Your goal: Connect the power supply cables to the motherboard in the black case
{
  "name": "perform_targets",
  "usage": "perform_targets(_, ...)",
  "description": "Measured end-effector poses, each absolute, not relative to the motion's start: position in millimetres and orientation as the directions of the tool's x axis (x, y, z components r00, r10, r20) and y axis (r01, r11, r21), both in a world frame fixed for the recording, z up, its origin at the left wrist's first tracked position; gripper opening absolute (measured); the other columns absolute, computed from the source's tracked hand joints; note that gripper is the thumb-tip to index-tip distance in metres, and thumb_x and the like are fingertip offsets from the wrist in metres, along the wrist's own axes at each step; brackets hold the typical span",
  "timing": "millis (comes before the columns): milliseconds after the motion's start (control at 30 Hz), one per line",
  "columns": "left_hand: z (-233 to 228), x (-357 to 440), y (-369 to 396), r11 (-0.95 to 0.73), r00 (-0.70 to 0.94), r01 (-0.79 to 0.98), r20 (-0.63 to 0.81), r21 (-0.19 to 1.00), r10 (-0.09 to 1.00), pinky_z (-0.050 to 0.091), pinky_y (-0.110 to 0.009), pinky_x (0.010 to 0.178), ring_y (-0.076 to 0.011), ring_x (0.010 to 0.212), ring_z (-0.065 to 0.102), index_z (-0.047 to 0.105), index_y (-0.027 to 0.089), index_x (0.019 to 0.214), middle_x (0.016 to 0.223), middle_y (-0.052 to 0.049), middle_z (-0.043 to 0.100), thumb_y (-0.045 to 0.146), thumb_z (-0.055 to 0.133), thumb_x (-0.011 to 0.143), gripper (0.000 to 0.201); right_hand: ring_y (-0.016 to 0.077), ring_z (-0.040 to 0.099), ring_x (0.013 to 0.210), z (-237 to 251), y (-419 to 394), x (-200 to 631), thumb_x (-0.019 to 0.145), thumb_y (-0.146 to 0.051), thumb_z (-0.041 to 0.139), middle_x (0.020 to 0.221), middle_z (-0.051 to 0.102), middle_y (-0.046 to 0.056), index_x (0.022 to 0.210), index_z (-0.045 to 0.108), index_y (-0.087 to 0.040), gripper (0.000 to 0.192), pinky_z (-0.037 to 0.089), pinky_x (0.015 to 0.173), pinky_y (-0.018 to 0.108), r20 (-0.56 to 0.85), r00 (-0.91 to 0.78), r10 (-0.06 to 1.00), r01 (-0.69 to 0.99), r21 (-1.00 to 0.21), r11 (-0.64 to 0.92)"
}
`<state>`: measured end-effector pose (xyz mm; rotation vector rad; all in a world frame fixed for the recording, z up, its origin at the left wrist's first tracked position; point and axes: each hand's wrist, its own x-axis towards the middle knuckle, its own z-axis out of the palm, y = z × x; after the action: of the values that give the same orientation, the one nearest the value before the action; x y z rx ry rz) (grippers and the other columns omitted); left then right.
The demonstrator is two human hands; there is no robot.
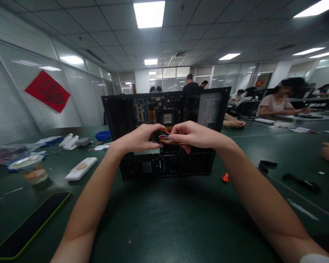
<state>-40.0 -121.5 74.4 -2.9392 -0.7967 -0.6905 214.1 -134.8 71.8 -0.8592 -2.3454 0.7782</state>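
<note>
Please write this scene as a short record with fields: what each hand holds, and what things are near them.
left hand: grips the bundle of red, yellow and black wires
right hand: pinches the same bundle
behind hands: open black metal computer case with circuit board
surface: dark green table
left side: white flat device, black tablet with green edge
right side: small orange object

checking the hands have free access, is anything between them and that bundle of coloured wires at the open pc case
Nothing visible stands in the way. Both the left hand and the right hand already close on the bundle of red, yellow and black wires, in front of the open black computer case on the dark green table.
</note>
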Motion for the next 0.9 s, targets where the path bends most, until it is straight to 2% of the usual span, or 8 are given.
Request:
perform_targets(100, 74.9, -33.6, -124.2, -0.891, 0.767, 0.452, 0.489, 0.05, 0.416, 0.055, -0.035, 0.096, -0.0238, 0.114, 0.07, 0.061, 0.017, 0.136, 0.128, -0.012, 0.071, 0.021, 0.073, 0.086, 0.051, 0.0116, 0.061, 0.052, 69.8, -137.9, 209.2, 0.093, -0.059, 0.064, 0.069, 0.07, 0.001, 0.097, 0.065, -0.016, 0.043, 0.042, 0.05, 0.023, 0.234, -0.672, 0.702, 0.388, -0.697, 0.603)
perform_targets(200, 76.1, -32.4, -129.1, -0.901, 0.775, 0.433, 0.499, 0.027, 0.387, 0.054, -0.036, 0.1, -0.0243, 0.118, 0.069, 0.058, 0.018, 0.141, 0.133, -0.013, 0.07, 0.024, 0.073, 0.087, 0.057, 0.0081, 0.058, 0.049, 69.3, -141.6, 202.3, 0.094, -0.053, 0.064, 0.083, 0.073, 0.002, 0.098, 0.062, -0.017, 0.036, 0.042, 0.045, 0.021, 0.203, -0.689, 0.696, 0.382, -0.714, 0.587)
perform_targets(300, 76.6, -33.0, -133.5, -0.898, 0.78, 0.441, 0.494, 0.002, 0.384, 0.054, -0.036, 0.103, -0.0249, 0.121, 0.069, 0.054, 0.019, 0.146, 0.136, -0.013, 0.068, 0.026, 0.073, 0.088, 0.061, 0.0073, 0.057, 0.05, 69.0, -143.0, 197.5, 0.096, -0.046, 0.063, 0.082, 0.071, 0.001, 0.094, 0.061, -0.017, 0.029, 0.043, 0.044, 0.019, 0.191, -0.691, 0.697, 0.393, -0.711, 0.584)
perform_targets(467, 75.9, -33.4, -135.8, -0.887, 0.777, 0.459, 0.508, -0.054, 0.371, 0.053, -0.038, 0.107, -0.0261, 0.127, 0.065, 0.046, 0.02, 0.153, 0.144, -0.014, 0.063, 0.026, 0.075, 0.087, 0.073, 0.0113, 0.063, 0.058, 61.8, -136.4, 191.1, 0.094, -0.032, 0.063, 0.081, 0.07, 0.003, 0.089, 0.06, -0.016, 0.016, 0.045, 0.044, 0.02, 0.221, -0.675, 0.704, 0.359, -0.735, 0.575)
perform_targets(600, 77.3, -34.3, -137.4, -0.88, 0.777, 0.466, 0.521, -0.098, 0.353, 0.051, -0.039, 0.11, -0.0266, 0.13, 0.064, 0.049, 0.019, 0.151, 0.145, -0.014, 0.063, 0.023, 0.074, 0.087, 0.068, 0.0127, 0.064, 0.064, 56.5, -132.8, 186.0, 0.092, -0.024, 0.061, 0.081, 0.07, 0.003, 0.091, 0.06, -0.016, 0.008, 0.046, 0.048, 0.021, 0.273, -0.668, 0.693, 0.314, -0.74, 0.595)
perform_targets(767, 81.3, -35.7, -139.2, -0.887, 0.751, 0.457, 0.565, -0.071, 0.342, 0.052, -0.041, 0.11, -0.0273, 0.129, 0.063, 0.052, 0.019, 0.147, 0.142, -0.013, 0.064, 0.024, 0.073, 0.088, 0.064, 0.0137, 0.063, 0.066, 60.9, -136.4, 186.1, 0.096, -0.029, 0.056, 0.077, 0.069, 0.003, 0.088, 0.061, -0.016, 0.016, 0.048, 0.055, 0.024, 0.34, -0.634, 0.694, 0.284, -0.733, 0.619)
perform_targets(900, 81.2, -34.5, -139.3, -0.902, 0.745, 0.431, 0.576, -0.029, 0.338, 0.054, -0.042, 0.106, -0.0278, 0.126, 0.064, 0.053, 0.02, 0.147, 0.14, -0.013, 0.065, 0.023, 0.073, 0.086, 0.064, 0.014, 0.061, 0.07, 61.6, -133.4, 187.1, 0.097, -0.03, 0.056, 0.079, 0.069, 0.003, 0.087, 0.065, -0.015, 0.019, 0.048, 0.062, 0.025, 0.396, -0.627, 0.671, 0.294, -0.677, 0.675)
